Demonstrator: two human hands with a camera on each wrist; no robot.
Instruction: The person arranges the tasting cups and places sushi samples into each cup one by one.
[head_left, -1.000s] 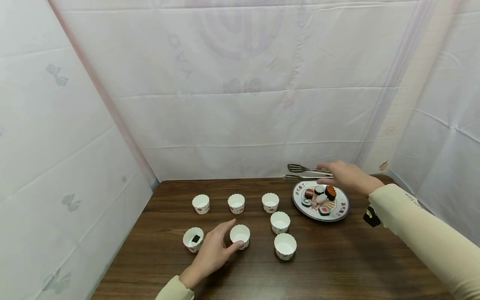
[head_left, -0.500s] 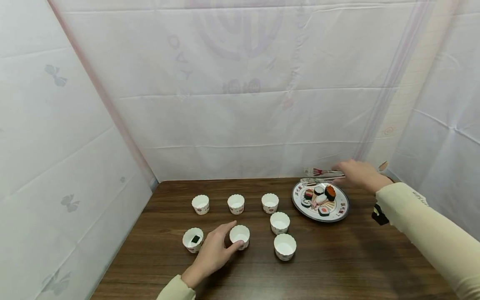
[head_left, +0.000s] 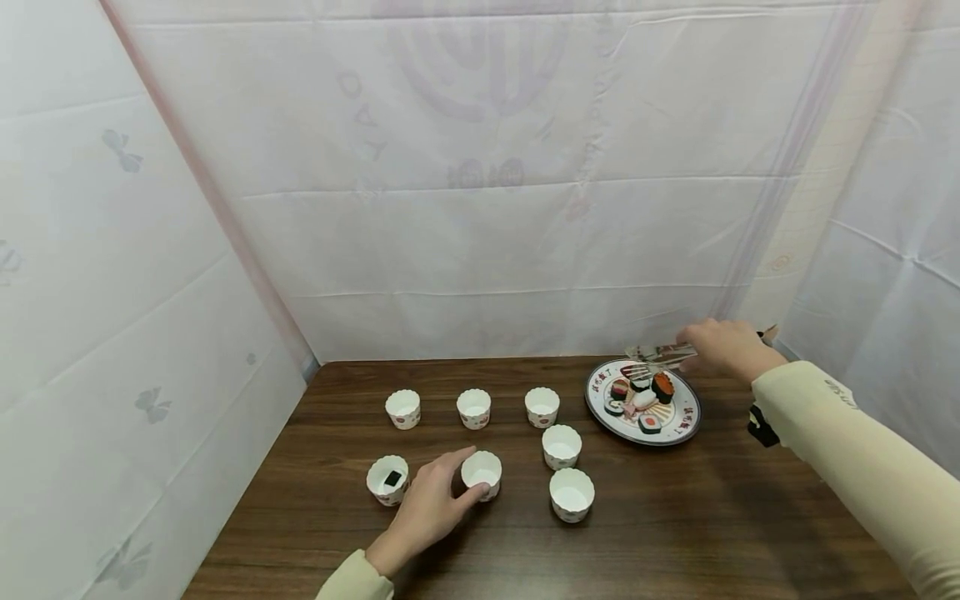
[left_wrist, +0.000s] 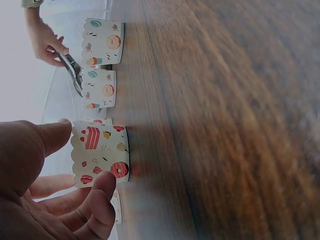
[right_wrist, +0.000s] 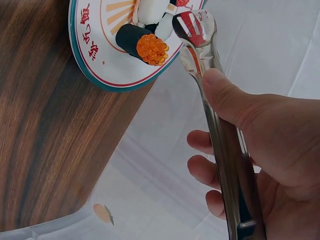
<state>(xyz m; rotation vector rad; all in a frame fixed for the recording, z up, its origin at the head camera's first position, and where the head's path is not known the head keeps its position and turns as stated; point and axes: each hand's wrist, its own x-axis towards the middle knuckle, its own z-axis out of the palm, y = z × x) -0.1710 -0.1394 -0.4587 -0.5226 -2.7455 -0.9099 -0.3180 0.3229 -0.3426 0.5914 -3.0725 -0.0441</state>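
My left hand (head_left: 431,504) holds a white paper baking cup (head_left: 482,472), thumb on one side and fingers on the other; its cake-and-doughnut print shows in the left wrist view. Metal tongs (right_wrist: 220,145) lie in my right hand (head_left: 729,346), thumb on top and fingers curled beneath the arms. The slotted heads of the tongs hang over the back of a round plate (head_left: 678,433), overlapping the rice pieces there. Several sushi pieces sit on that plate, among them a roll topped with orange roe (right_wrist: 152,49) and a small roll with a red centre (head_left: 649,425).
Several more baking cups stand on the brown wooden table (head_left: 480,567): a back row, two in front of its right end (head_left: 561,447), and one at left (head_left: 387,493) with a dark square piece (head_left: 392,478) inside. White printed sheets (head_left: 480,250) enclose the table.
My right hand has drawn the tongs to the right, and their heads have swung down from behind the plate to over its sushi. The left hand stays at its cup.
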